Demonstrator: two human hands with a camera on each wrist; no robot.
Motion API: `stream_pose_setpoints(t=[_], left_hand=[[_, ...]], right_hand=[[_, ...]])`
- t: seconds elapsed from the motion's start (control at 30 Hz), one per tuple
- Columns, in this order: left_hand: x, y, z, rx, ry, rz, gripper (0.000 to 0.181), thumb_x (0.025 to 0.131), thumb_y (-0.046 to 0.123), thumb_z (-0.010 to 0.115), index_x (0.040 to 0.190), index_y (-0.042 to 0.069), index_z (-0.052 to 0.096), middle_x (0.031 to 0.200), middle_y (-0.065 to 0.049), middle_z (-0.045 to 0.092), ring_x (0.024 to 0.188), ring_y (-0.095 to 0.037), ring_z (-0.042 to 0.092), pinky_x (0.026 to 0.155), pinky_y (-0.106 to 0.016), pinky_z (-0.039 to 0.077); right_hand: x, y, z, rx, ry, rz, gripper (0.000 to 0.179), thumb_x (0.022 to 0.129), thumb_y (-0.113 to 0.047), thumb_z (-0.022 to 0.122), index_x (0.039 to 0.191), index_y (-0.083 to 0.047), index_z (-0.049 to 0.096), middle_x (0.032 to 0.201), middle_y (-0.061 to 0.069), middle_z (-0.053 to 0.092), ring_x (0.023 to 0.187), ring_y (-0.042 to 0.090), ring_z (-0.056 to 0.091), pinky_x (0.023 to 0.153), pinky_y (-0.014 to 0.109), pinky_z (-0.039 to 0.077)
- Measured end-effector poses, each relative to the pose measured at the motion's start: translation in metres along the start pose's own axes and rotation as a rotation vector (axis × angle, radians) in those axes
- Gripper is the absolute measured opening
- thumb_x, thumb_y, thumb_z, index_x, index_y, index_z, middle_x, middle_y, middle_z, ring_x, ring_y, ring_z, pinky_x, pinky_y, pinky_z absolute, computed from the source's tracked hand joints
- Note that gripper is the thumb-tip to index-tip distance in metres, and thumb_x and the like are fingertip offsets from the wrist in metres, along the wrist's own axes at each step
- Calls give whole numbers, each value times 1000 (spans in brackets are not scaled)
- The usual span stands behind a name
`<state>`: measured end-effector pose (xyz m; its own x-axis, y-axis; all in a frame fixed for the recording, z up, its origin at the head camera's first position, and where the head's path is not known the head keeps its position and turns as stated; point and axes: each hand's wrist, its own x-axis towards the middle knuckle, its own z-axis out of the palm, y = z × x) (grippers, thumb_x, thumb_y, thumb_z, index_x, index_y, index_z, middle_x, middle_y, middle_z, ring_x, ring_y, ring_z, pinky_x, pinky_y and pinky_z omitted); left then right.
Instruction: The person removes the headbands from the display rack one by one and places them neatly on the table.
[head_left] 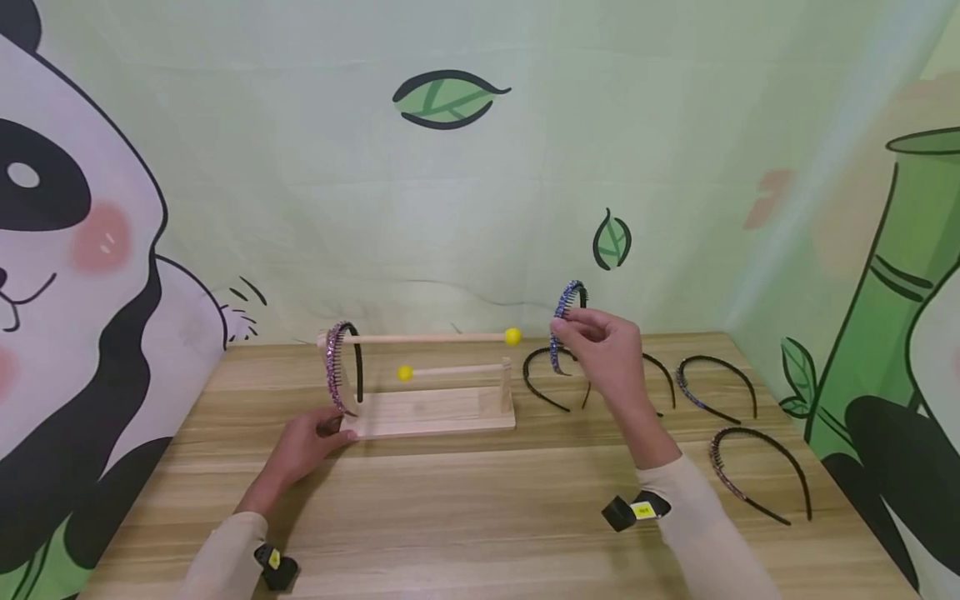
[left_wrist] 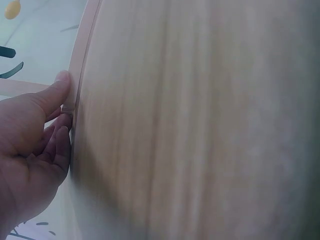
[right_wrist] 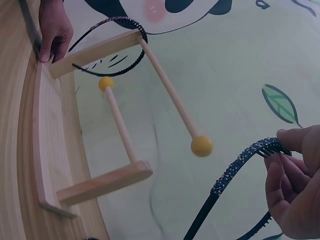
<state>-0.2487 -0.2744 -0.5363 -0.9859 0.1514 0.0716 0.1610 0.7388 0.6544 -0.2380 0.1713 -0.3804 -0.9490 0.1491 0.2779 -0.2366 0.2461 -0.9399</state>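
Note:
My right hand pinches a blue rhinestone headband with comb teeth, held upright in the air. It is just right of the upper dowel's yellow ball and apart from it. My left hand grips the left end of a wooden stand, thumb and fingers about its base edge, as the left wrist view shows. A pink-purple rhinestone headband hangs on the upper dowel at its left end. The lower dowel points left and bears only its own yellow ball.
Several more headbands lie on the table to the right, among them a blue one and a pinkish one. Another dark headband lies behind my right hand. A green printed curtain hangs behind the table.

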Motion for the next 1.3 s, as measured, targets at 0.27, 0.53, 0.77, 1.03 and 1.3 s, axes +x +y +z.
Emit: stream_pose_setpoints(t=[0.27,0.53,0.77,1.03,1.3], left_hand=[[-1,-1,0,-13,3,8,37,94,24,76,123,2,70,114,-17,72,106,-30,66,95,-55,51],[0,-2,2,-21,1,11,37,94,24,76,123,2,70,114,-16,72,106,-30,66,94,-54,51],[1,-3,1,-14,-1,-5,36,94,25,76,121,3,71,112,-15,72,105,-29,65,94,-54,51],[-1,-2,1,-15,3,-1,35,93,25,77,120,3,71,110,-13,73,102,-27,65,93,-53,51],[0,-1,0,-20,-6,-8,40,94,26,76,124,1,69,116,-18,72,109,-33,66,97,-55,49]], right_hand=[[-3,18,-19,-48,46,-10,44,87,-41,82,110,-4,75,92,6,75,73,15,73,61,24,56],[-10,32,-36,-168,66,28,46,87,-45,81,108,-4,76,93,11,75,70,11,71,61,26,58],[-20,41,-47,-287,88,31,41,86,-43,82,101,-6,78,88,8,73,77,12,65,62,23,52],[-32,54,-55,-383,87,51,41,86,-43,82,98,-4,79,83,8,73,75,14,65,64,26,50],[-43,70,-61,-452,67,57,37,87,-39,82,93,-3,79,81,9,75,70,14,66,60,27,50]])
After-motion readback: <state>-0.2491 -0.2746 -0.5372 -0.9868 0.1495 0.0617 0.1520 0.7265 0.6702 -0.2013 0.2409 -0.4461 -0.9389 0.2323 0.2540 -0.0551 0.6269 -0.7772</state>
